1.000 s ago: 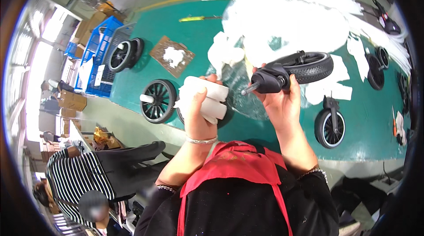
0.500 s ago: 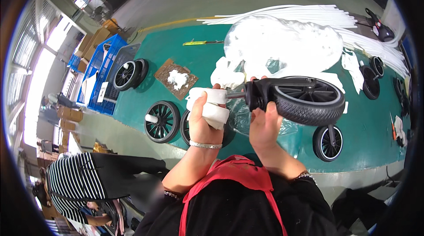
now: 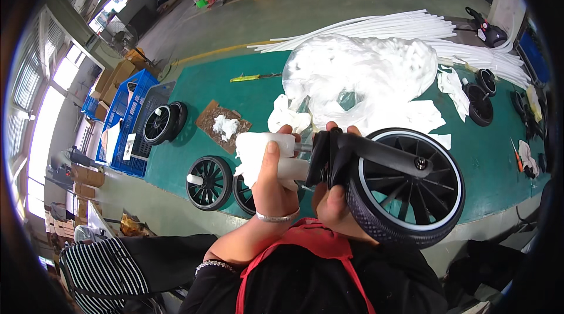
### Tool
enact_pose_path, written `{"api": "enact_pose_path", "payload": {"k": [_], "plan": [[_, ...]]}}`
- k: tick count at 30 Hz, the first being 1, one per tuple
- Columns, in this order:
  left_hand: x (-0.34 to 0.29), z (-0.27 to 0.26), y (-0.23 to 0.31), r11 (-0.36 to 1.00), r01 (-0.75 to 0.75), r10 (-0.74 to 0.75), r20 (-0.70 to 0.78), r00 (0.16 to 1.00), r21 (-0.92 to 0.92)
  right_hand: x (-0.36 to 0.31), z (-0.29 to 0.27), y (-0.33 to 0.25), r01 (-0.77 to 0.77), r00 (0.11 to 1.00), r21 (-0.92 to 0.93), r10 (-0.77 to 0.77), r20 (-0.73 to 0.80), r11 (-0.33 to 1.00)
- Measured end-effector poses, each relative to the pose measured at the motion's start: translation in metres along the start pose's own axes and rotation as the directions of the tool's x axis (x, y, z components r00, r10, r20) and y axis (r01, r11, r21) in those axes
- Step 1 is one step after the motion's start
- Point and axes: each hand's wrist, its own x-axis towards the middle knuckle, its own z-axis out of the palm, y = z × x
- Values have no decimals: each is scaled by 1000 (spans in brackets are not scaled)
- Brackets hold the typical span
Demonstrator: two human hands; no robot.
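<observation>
My left hand [image 3: 275, 187] is closed around white foam tubes [image 3: 264, 144] and a bit of crumpled white material. The metal stem [image 3: 303, 147] of a caster wheel with a black fork [image 3: 382, 154] runs into or against the upper tube; how deep it goes is hidden. The wheel [image 3: 437, 190] has a black treaded tyre, dark spokes and a pale rim ring. My right hand [image 3: 333, 203] grips the fork's black housing beside the tyre, most of its fingers behind it. Below the left hand, one spoked wheel [image 3: 244, 193] is partly covered.
On the green table [image 3: 264, 93] lie a spoked wheel [image 3: 209, 183], a brown board [image 3: 205, 119] with white scraps, a yellow cutter [image 3: 249, 77] and a big clear bag of white pieces [image 3: 358, 73]. Blue crates [image 3: 123, 120] stand left. A person in stripes [image 3: 106, 270] is at lower left.
The wheel has tipped so its spoked side faces me more, and it hangs lower. Both hands have shifted slightly, still holding the foam tubes and the fork. The whole view has moved a little.
</observation>
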Motion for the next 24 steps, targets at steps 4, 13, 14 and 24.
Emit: {"api": "enact_pose_path", "payload": {"k": [4,13,14,24], "plan": [[-8,4,0,1000,-8,9,69,998,-25,3,5,0,12,1000,153,-9,-18,988],[7,-57,28,674,-455,378,257,889,582,28,-7,19,-73,972,587,189,-139,806],[10,-64,37,419,-574,536,319,782,703,29,-8,18,-84,969,585,204,-141,806],[20,-81,18,189,-498,-171,528,832,846,8,-34,31,-220,918,556,363,-160,802]]}}
